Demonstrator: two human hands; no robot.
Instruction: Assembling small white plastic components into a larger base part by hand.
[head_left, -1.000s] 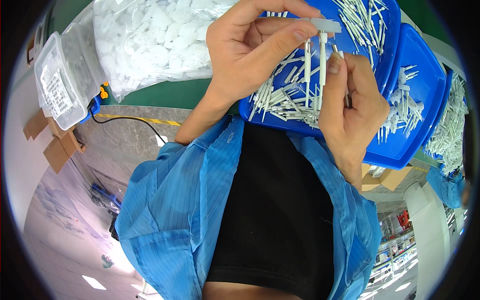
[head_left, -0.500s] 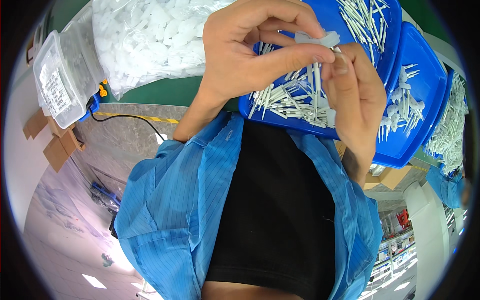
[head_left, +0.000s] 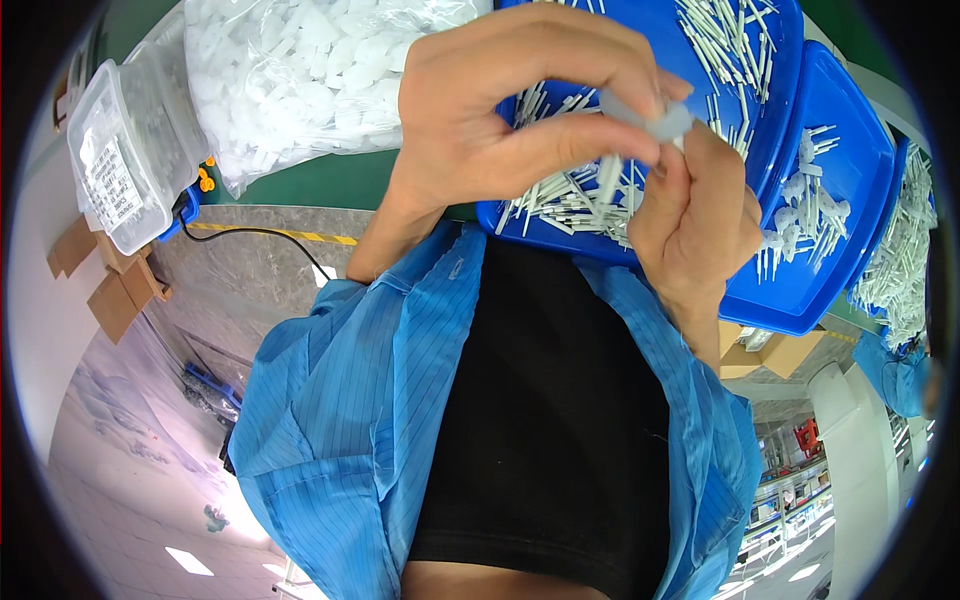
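Note:
My left hand (head_left: 510,105) reaches in from the left, thumb and fingertips pinching a translucent white plastic piece (head_left: 672,122) over the large blue tray (head_left: 775,60). Below that thumb hangs a blurred thin white rod (head_left: 609,180), apparently joined to the piece. Close against the piece's right side, my right hand (head_left: 700,215) has its fingers curled in and thumb pressed to them. Whatever lies between those right fingertips is hidden. Under both hands, many loose white rods (head_left: 560,205) lie in the tray.
A second blue tray (head_left: 800,290) at the right holds rods with white plastic pieces on them; more rods (head_left: 900,250) pile up beyond it. A clear bag of white plastic pieces (head_left: 300,90) lies back left, beside a clear plastic box (head_left: 120,170). Orange bits (head_left: 206,178) sit between them.
My right hand has moved slightly left and down, its fingers curling more tightly. The plastic piece has tilted and dropped a little, and my left fingers have closed further over it.

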